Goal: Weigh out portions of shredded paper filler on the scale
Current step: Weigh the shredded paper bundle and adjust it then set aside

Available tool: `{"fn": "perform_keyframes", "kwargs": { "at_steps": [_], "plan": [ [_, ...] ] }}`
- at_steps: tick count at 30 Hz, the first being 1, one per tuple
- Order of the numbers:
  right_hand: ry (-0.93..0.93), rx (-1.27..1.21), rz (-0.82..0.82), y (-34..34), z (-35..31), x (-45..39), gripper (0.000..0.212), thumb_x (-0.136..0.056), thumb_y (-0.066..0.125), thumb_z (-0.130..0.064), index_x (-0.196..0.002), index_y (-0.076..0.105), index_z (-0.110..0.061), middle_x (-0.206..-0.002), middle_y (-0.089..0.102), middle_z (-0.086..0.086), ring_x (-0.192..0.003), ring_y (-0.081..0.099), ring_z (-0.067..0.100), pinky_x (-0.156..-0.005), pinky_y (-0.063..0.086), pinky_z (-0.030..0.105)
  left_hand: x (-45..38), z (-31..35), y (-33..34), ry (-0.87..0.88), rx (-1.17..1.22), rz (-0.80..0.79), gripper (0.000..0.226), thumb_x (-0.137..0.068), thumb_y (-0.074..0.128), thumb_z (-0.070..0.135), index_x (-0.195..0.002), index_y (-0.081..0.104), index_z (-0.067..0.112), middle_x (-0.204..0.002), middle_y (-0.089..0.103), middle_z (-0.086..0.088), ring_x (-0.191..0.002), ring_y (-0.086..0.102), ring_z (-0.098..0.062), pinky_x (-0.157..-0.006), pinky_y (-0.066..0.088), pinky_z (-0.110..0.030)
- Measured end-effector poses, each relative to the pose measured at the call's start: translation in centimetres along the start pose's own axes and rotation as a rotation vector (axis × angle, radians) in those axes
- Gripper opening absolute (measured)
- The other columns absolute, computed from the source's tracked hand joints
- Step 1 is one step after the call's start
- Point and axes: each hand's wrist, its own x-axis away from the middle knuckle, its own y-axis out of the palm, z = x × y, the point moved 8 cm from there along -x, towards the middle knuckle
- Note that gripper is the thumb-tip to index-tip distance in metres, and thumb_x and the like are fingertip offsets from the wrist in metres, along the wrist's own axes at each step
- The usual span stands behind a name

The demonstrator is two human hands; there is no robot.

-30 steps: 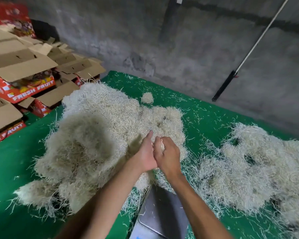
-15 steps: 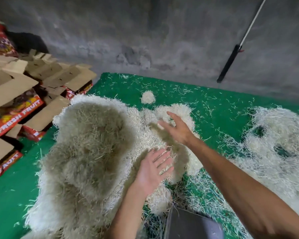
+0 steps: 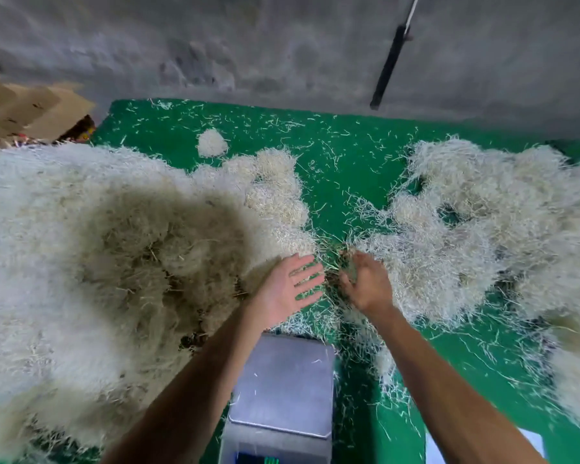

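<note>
A big heap of pale shredded paper filler [image 3: 108, 262] covers the left of the green surface [image 3: 342, 162]; a second, flatter heap [image 3: 482, 229] spreads over the right. The scale [image 3: 282, 390] stands at the near edge with a bare steel platform carrying a few stray shreds. My left hand [image 3: 288, 286] hovers flat with fingers spread over the thin strands between the heaps. My right hand [image 3: 365, 283] is beside it, fingers curled into loose strands at the right heap's edge; whether it grips any I cannot tell.
A small clump of filler [image 3: 212, 142] lies alone at the back. Flattened cardboard boxes [image 3: 31, 108] are stacked at the far left. A grey concrete wall rises behind, with a black-handled pole [image 3: 387, 68] leaning on it. Something white [image 3: 529, 443] lies at the near right.
The view has tilted down and swung right. My right hand has pulled back from the left heap to the gap between heaps; my left hand stays open beside it. More of the scale shows.
</note>
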Motion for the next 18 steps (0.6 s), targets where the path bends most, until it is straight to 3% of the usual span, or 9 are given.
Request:
{"fn": "perform_keyframes", "kwargs": {
  "at_steps": [3,5,7,9,11,13,14,16,18],
  "plan": [
    [0.066,0.294,-0.226,2.8,5.5,0.7,0.070,-0.105,0.027,-0.064,-0.160,0.028,-0.021,-0.172,0.007,0.008,-0.157,0.013,0.032,-0.126,0.002,0.050,-2.6,-3.0,1.5,-0.070,-0.046,0.019,0.044,-0.099,0.055,0.046,-0.137,0.058,0.023,-0.140,0.060,-0.009,-0.122,0.063,-0.030,-0.099,0.052,-0.055],
    [0.087,0.268,-0.282,4.4,7.3,1.3,0.067,-0.108,0.030,-0.057,-0.162,0.020,-0.019,-0.171,0.008,0.010,-0.154,0.024,0.036,-0.125,0.014,0.051,-4.1,-4.6,2.4,-0.137,-0.082,0.029,0.046,-0.099,0.056,0.049,-0.141,0.053,0.029,-0.149,0.050,-0.013,-0.124,0.057,-0.037,-0.092,0.052,-0.063],
    [0.087,0.031,-0.194,5.0,7.3,1.4,0.038,-0.108,0.048,-0.033,-0.143,0.048,-0.017,-0.155,0.042,0.012,-0.127,0.056,0.026,-0.111,0.048,0.035,-5.1,-6.1,3.5,-0.254,-0.101,0.078,0.055,-0.095,0.058,0.053,-0.145,0.045,0.033,-0.153,0.040,-0.015,-0.125,0.051,-0.045,-0.086,0.048,-0.073],
    [0.138,-0.372,-0.088,4.5,6.5,1.3,0.025,-0.105,0.054,-0.015,-0.129,0.060,-0.010,-0.127,0.064,0.010,-0.094,0.067,0.014,-0.088,0.060,0.025,-5.9,-8.2,4.6,-0.375,-0.074,0.164,0.070,-0.089,0.062,0.061,-0.149,0.037,0.035,-0.157,0.031,-0.016,-0.132,0.041,-0.052,-0.080,0.046,-0.079],
    [0.161,-0.644,0.061,3.1,5.6,0.9,0.029,-0.106,0.054,-0.024,-0.125,0.065,-0.006,-0.120,0.068,0.005,-0.086,0.067,0.007,-0.092,0.054,0.019,-6.6,-9.0,6.1,-0.381,-0.118,0.195,0.088,-0.084,0.068,0.065,-0.155,0.027,0.034,-0.163,0.019,-0.013,-0.141,0.029,-0.050,-0.086,0.048,-0.074],
    [0.178,-0.854,0.139,1.6,4.9,0.7,0.038,-0.106,0.053,-0.042,-0.105,0.066,-0.006,-0.092,0.063,0.002,-0.067,0.054,0.007,-0.073,0.053,0.024,-8.8,-7.9,6.2,-0.166,-0.286,0.253,0.090,-0.087,0.075,0.044,-0.157,0.022,0.025,-0.163,0.022,-0.010,-0.147,0.028,-0.037,-0.114,0.031,-0.050],
    [0.172,-0.933,0.162,0.7,5.1,0.8,0.044,-0.105,0.051,-0.049,-0.099,0.061,-0.007,-0.086,0.057,0.001,-0.066,0.048,0.010,-0.067,0.051,0.029,-9.6,-7.2,6.9,-0.075,-0.321,0.265,0.076,-0.093,0.071,0.035,-0.154,0.030,0.018,-0.159,0.031,-0.011,-0.144,0.035,-0.032,-0.119,0.024,-0.040],
    [0.117,-0.873,0.246,-1.7,6.1,1.1,0.044,-0.104,0.043,-0.056,-0.112,0.057,-0.015,-0.103,0.061,-0.004,-0.083,0.054,0.007,-0.080,0.055,0.032,-10.6,-5.9,8.5,-0.100,-0.394,0.204,0.040,-0.105,0.050,0.036,-0.140,0.049,0.017,-0.140,0.053,-0.012,-0.123,0.056,-0.026,-0.113,0.041,-0.038],
    [0.032,-0.632,0.298,-3.1,8.0,1.6,0.052,-0.101,0.043,-0.056,-0.142,0.043,-0.025,-0.139,0.052,-0.009,-0.121,0.047,0.000,-0.111,0.042,0.036,-11.1,-2.5,10.3,-0.010,-0.578,0.234,0.040,-0.105,0.049,0.037,-0.136,0.056,0.013,-0.129,0.060,-0.005,-0.107,0.064,-0.017,-0.099,0.054,-0.030]
  ]
}}
